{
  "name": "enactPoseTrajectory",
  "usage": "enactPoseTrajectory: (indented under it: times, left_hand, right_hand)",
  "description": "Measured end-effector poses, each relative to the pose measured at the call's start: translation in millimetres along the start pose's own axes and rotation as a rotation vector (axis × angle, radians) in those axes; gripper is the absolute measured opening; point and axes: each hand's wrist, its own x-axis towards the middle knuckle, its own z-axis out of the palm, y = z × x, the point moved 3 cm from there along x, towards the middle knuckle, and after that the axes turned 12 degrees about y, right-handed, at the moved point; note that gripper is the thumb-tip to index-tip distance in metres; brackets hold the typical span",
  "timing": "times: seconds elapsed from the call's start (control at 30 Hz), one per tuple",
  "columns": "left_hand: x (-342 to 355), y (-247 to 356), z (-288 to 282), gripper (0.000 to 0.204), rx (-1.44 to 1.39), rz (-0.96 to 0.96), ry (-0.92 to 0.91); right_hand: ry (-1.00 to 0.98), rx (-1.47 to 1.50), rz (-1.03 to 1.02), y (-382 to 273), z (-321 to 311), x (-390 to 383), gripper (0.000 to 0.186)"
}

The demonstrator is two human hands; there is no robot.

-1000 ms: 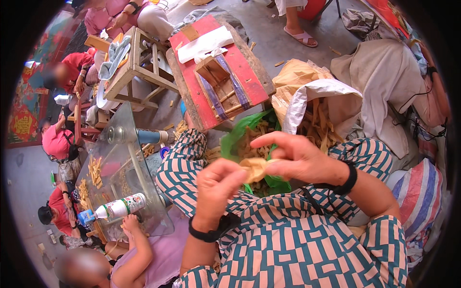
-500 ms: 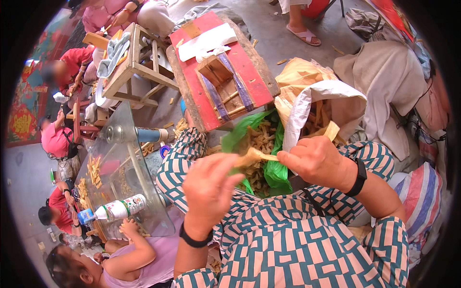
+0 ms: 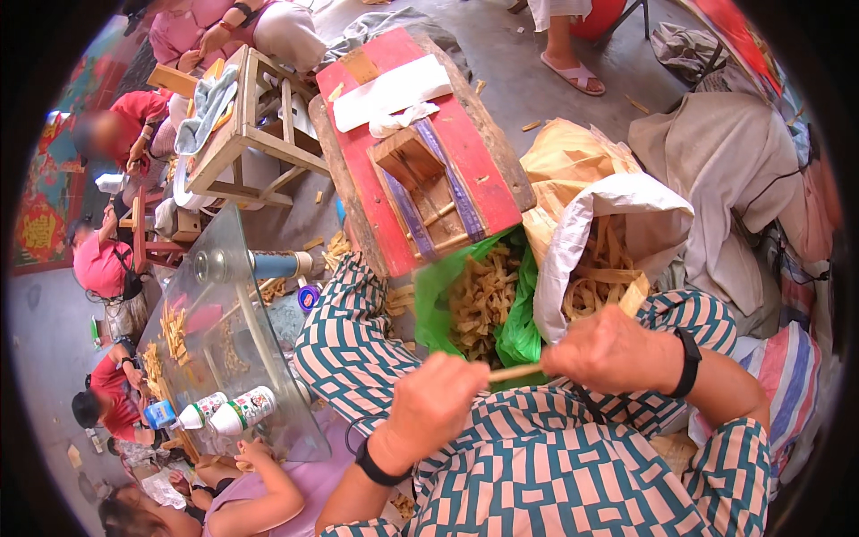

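A flat yellowish strip point(image 3: 515, 372) is stretched between my hands, above my lap. My left hand point(image 3: 437, 400) is closed around its left end. My right hand point(image 3: 612, 353) grips it farther along, and a broader end sticks out above that fist. Just beyond the hands, a green plastic bag point(image 3: 432, 324) holds many short tan pieces point(image 3: 486, 295), some looking knotted. To its right, a white sack point(image 3: 667, 208) stands with its mouth wide, and long tan strips point(image 3: 601, 273) lie coiled inside.
A red board point(image 3: 479, 161) bearing a small wooden frame point(image 3: 413, 159) stands ahead. At left are a glass tabletop point(image 3: 224, 313) with bottles point(image 3: 243, 410) and a wooden stool point(image 3: 234, 150). A person in lilac point(image 3: 255, 506) sits close on my left; others work beyond.
My left hand has gone from loose, blurred fingers to a closed grip, lower and farther right. The strip has straightened between my hands, and my right hand is slightly lower.
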Motion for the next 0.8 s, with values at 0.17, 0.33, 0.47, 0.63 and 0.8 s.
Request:
enactPoseTrajectory:
  times: [0.17,0.33,0.47,0.63,0.8]
  left_hand:
    - [67,-44,-31,0.013,-0.24,-0.435,0.242]
    - [121,-93,-50,0.015,-0.257,-0.443,0.416]
    - [119,-118,-37,0.018,-0.241,-0.456,0.425]
    - [85,-92,-45,0.018,-0.182,-0.475,0.304]
    - [60,-42,-50,0.02,-0.127,-0.4,0.521]
  right_hand:
    - [0.454,-0.205,-0.031,48,-16,66,0.009]
    - [0.746,-0.274,-0.094,86,-32,135,0.007]
    - [0.56,-0.357,0.029,110,-12,134,0.003]
    - [0.616,-0.233,0.18,112,-25,88,0.006]
    - [0.542,-0.291,-0.135,52,-16,67,0.016]
